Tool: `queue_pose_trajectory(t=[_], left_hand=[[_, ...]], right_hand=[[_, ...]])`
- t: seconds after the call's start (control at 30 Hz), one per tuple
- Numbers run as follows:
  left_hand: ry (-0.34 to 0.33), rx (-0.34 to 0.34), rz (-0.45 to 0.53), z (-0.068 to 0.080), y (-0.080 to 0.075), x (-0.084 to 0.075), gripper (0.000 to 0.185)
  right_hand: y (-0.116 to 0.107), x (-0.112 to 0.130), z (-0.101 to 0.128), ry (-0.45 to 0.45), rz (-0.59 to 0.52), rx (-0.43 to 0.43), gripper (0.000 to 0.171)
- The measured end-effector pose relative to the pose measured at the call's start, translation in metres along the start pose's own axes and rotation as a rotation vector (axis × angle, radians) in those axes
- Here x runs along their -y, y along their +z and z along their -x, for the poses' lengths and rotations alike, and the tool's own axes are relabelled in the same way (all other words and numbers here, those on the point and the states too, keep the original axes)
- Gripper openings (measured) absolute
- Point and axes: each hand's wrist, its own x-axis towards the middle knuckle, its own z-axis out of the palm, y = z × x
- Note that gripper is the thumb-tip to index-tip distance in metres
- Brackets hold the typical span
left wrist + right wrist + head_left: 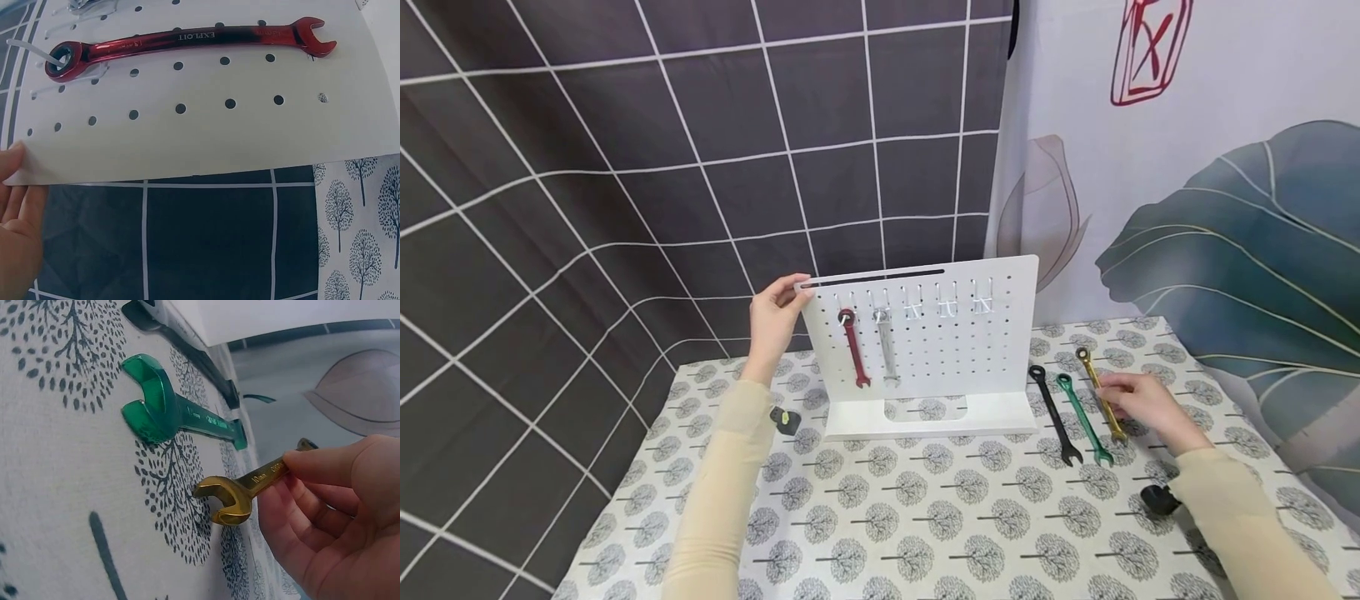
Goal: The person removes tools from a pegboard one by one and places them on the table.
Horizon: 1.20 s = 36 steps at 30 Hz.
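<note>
My left hand (772, 321) pinches the upper left corner of a white pegboard (955, 358) between thumb and fingers; the left wrist view shows that hand (22, 219) at the board's edge. A red wrench (854, 348) and a silver wrench (887, 346) hang from hooks on the board by their ring ends. On the right, my right hand (1146, 404) pinches a gold wrench (1107, 398) by its shaft. Its open end (231, 500) points toward the camera in the right wrist view. Beside it lie a green wrench (1084, 419) and a black wrench (1056, 415) on the cloth.
Bare hooks (948, 302) line the board's upper right. The board's foot (857, 419) stands on a tree-patterned tablecloth (880, 533). Behind is a dark gridded curtain (700, 208), with a leaf-printed hanging (1240, 233) to the right.
</note>
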Motion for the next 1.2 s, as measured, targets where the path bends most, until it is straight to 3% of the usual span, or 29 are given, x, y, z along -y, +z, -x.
queue_pose_trajectory(t=[0.93, 1.2], left_hand=[[-0.01, 0.008, -0.012, 0.0006, 0.0002, 0.0034, 0.025], [0.002, 0.007, -0.004, -0.0015, -0.0004, 0.0029, 0.025]], right_hand=[[0.0065, -0.0069, -0.0056, 0.005, 0.142, 0.024, 0.035], [0.0033, -0.0011, -0.0074, 0.028, 0.13, 0.045, 0.037]])
